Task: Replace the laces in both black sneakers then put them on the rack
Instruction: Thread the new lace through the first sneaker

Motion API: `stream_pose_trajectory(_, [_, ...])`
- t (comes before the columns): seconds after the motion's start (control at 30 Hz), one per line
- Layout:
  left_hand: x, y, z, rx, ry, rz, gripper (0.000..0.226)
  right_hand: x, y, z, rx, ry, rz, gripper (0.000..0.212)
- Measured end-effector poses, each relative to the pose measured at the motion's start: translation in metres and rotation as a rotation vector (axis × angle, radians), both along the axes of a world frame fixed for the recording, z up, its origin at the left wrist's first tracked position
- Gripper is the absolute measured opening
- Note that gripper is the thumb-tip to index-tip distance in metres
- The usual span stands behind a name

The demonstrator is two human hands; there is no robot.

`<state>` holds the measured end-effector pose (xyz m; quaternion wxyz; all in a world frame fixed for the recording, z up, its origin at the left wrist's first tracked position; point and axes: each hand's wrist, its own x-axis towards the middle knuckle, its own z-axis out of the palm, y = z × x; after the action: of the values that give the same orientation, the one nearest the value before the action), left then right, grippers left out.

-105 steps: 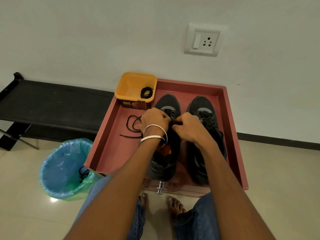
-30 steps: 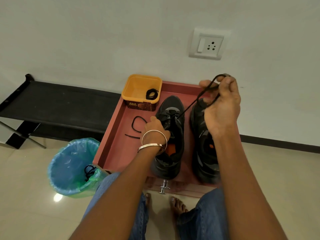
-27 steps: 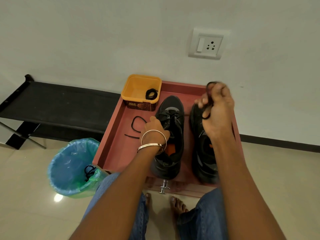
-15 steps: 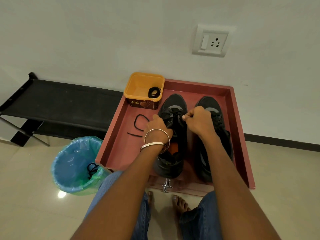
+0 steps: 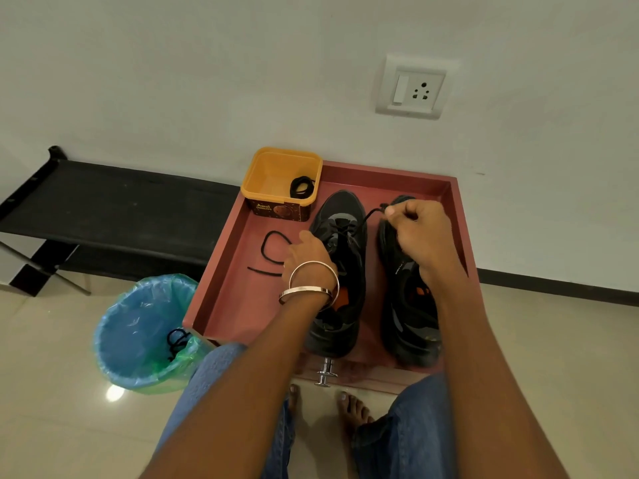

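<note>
Two black sneakers stand side by side in a red tray [image 5: 228, 299]. My left hand [image 5: 307, 257] grips the left sneaker [image 5: 345, 271] at its lacing. My right hand [image 5: 420, 233] pinches the black lace [image 5: 366, 217] that runs taut from that sneaker's eyelets up to the right. It hovers over the toe of the right sneaker [image 5: 408, 305], which it partly hides. The lace's other end [image 5: 271, 252] lies loose on the tray floor to the left.
A yellow tub [image 5: 276, 174] with a coiled black lace [image 5: 302, 186] sits at the tray's back left corner. A blue-lined bin [image 5: 138, 333] holding an old lace stands on the floor to the left. The black rack [image 5: 114, 212] runs along the wall.
My right hand has pulled the lace out to the right, away from the left sneaker's tongue. My left hand has stayed on the left sneaker.
</note>
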<state>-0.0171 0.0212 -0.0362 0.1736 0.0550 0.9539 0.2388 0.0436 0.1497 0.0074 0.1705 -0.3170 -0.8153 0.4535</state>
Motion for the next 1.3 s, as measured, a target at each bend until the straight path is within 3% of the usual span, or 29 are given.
stream_pose_trajectory(0.1, [-0.001, -0.001, 0.0, 0.007, 0.0, -0.017, 0.044, -0.005, 0.002, -0.007, 0.343, -0.277, 0.12, 0.028])
stream_pose_trajectory(0.17, [-0.002, -0.003, 0.001, 0.02, 0.004, -0.024, 0.044, -0.01, 0.003, -0.009, 0.423, -0.364, 0.154, 0.029])
stream_pose_trajectory(0.37, [-0.011, -0.008, -0.001, 0.142, 0.009, -0.095, 0.05, -0.007, -0.005, 0.001, 0.616, -0.226, -0.034, 0.022])
stream_pose_trajectory(0.43, [-0.013, -0.009, -0.001, 0.167, 0.023, -0.113, 0.047, -0.004, -0.007, 0.007, 0.571, -0.092, -0.047, 0.021])
stream_pose_trajectory(0.53, [-0.013, -0.01, -0.001, 0.178, 0.035, -0.107, 0.046, -0.003, -0.013, 0.007, 0.309, 0.163, 0.041, 0.015])
stream_pose_trajectory(0.6, [-0.013, -0.009, -0.001, 0.177, 0.043, -0.102, 0.046, -0.005, -0.017, 0.0, 0.226, 0.201, 0.008, 0.014])
stream_pose_trajectory(0.73, [-0.013, -0.009, -0.001, 0.183, 0.043, -0.102, 0.046, -0.012, -0.017, -0.018, 0.128, 0.097, 0.048, 0.018])
stream_pose_trajectory(0.87, [-0.015, -0.011, -0.001, 0.217, 0.042, -0.104, 0.045, -0.016, -0.021, -0.022, 0.238, -0.149, 0.242, 0.022])
stream_pose_trajectory(1.13, [-0.014, -0.014, 0.003, 0.201, 0.085, -0.077, 0.031, -0.026, -0.031, -0.03, 0.345, -0.192, 0.215, 0.012])
stream_pose_trajectory(1.3, [-0.015, -0.016, 0.006, 0.211, 0.083, -0.029, 0.031, -0.028, -0.033, -0.035, 0.248, -0.177, 0.155, 0.011])
